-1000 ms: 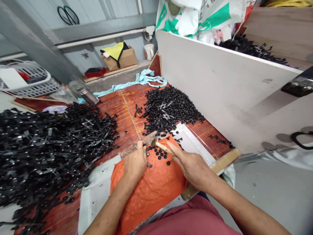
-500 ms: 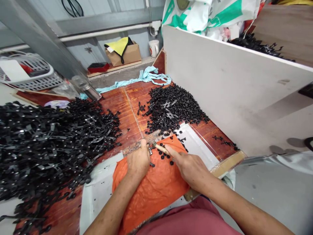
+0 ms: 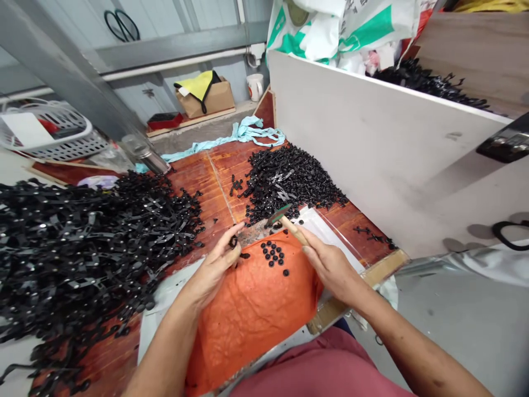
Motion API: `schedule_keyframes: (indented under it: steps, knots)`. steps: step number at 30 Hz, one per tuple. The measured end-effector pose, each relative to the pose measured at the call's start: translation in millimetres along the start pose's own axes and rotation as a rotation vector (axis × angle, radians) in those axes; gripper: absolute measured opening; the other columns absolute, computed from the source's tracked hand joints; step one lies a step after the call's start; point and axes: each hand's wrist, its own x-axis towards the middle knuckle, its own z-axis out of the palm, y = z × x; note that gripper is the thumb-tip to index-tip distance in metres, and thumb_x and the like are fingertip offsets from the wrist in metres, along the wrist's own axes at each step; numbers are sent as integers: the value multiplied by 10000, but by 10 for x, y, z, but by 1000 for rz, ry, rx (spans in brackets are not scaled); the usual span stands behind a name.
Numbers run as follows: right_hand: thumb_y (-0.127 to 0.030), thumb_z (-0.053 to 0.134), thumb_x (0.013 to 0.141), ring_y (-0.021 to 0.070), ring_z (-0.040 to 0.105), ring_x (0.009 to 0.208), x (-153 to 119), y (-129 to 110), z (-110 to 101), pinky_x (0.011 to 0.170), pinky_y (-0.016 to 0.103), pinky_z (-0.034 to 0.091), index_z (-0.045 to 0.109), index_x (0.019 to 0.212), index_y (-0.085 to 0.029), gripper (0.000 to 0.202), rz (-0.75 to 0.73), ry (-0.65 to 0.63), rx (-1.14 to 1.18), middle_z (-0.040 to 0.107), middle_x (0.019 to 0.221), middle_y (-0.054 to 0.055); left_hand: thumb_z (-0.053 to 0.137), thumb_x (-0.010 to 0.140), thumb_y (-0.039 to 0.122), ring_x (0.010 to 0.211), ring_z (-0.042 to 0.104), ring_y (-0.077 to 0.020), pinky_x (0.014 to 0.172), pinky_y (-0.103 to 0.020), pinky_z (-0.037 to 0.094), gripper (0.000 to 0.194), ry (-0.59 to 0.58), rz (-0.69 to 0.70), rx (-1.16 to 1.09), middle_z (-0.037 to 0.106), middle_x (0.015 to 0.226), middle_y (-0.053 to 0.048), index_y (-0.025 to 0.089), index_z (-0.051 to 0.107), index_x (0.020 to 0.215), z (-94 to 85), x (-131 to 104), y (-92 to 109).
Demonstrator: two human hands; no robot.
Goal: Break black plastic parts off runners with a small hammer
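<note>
Gripping a small hammer [image 3: 285, 219], the right hand [image 3: 330, 267] risks striking the left hand [image 3: 215, 267], fingers pinching a black part [image 3: 233, 241]

I sit at a red-brown wooden bench [image 3: 215, 176]. Right of it stands a pale board partition [image 3: 372, 143]. Behind the bench runs a grey panelled wall [image 3: 165, 22] with a pipe [image 3: 173, 66]; scissors [image 3: 119, 25] hang there. A grey beam [image 3: 61, 71] slants left of the bench.

We see a crinkled, matt orange cloth [image 3: 252, 309], glossy reddish wood planks [image 3: 206, 182] (varnished, by the shine), a wooden hammer handle [image 3: 295, 231], black plastic-looking studs [image 3: 273, 253].
</note>
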Motion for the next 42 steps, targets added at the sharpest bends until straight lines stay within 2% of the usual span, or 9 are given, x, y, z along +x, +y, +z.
schedule_keyframes:
  steps: [3,5,7,11,14,19,29,35,42]
  knots:
    - [-368,354,1065,264,642,1259,-160,166,-50,1088,431,475,371,1581,-338,517,47,2,41,626,1448,48,687,828,481,771,573,-156,710,-249,454,357,-10,-20,-25,623,890,-19,220,695,1071,-2,-19,-16]
    - [-376,353,1066,268,624,1283,-285,285,-30,1108,446,460,400,1567,-332,505,82,-12,45,626,1447,50,645,838,461,736,581,-151,704,-254,457,269,25,-22,82,591,831,-7,200,669,895,68,36,-59]
    - [-387,352,1067,270,610,1301,-401,406,22,1122,457,450,414,1560,-308,503,115,-8,53,616,1459,58,564,869,434,727,596,-157,720,-273,468,241,84,0,242,583,834,-5,205,637,846,163,112,-103]
    - [-401,356,1068,273,598,1313,-531,568,123,1132,463,441,467,1522,-261,488,149,13,58,612,1462,66,501,911,370,888,613,-218,847,-336,461,213,215,108,598,651,895,-38,228,646,845,327,209,-129]
    - [-382,368,1065,274,639,1259,-524,561,129,1099,453,473,490,1501,-259,469,143,3,53,659,1405,67,498,941,352,961,617,-240,891,-355,457,206,263,95,713,684,931,-46,245,665,884,381,221,-128]
    - [-367,363,1068,267,656,1230,-453,483,82,1076,438,484,477,1510,-296,462,114,-34,49,705,1332,53,487,966,335,972,634,-232,889,-346,457,217,278,98,701,714,970,-41,240,672,905,383,221,-183]
    - [-375,365,1062,279,693,1156,-455,499,94,1014,440,522,493,1494,-276,461,120,-30,-4,729,1285,70,482,976,310,1017,619,-245,942,-376,429,218,300,69,753,735,1006,-46,235,675,908,465,201,-219]
    - [-390,358,1065,285,692,1160,-444,501,90,1014,453,520,476,1508,-276,472,121,-49,-8,722,1296,73,452,982,341,970,629,-224,877,-323,450,249,337,120,658,726,963,-38,230,651,882,426,213,-285]
    - [-393,354,1064,280,688,1167,-446,481,89,1003,432,522,468,1512,-294,473,143,-57,-19,710,1320,58,462,994,312,1009,628,-232,898,-336,428,238,350,97,781,736,996,-39,240,672,906,497,193,-278]
